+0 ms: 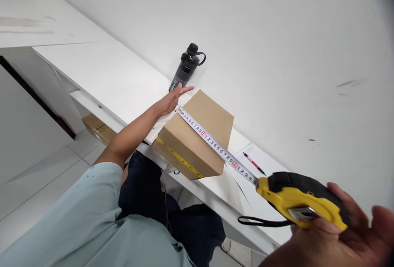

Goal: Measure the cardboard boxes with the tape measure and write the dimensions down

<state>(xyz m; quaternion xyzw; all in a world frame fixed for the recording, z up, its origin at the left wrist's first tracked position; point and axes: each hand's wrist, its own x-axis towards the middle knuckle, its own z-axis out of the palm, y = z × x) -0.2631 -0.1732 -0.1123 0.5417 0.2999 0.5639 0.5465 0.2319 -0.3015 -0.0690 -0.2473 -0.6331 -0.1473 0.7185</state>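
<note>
A yellow and black tape measure (303, 199) is gripped in my right hand (326, 240) at the lower right. Its white blade (212, 141) runs out across the top of a brown cardboard box (203, 111), with the hooked end at the box's far left edge. Beside that end is my left hand (168, 102), fingers stretched out and apart; whether it touches the hook or the box I cannot tell. Along the box's near side goes a yellow strip with markings (180, 158). A black wrist strap (264, 221) hangs from the tape measure.
A dark water bottle (186, 65) stands behind my left hand near the wall. A red and black pen (254, 163) lies on white paper (250, 152) right of the box. Below the white table (101, 70), another cardboard box (99, 128) sits on the floor.
</note>
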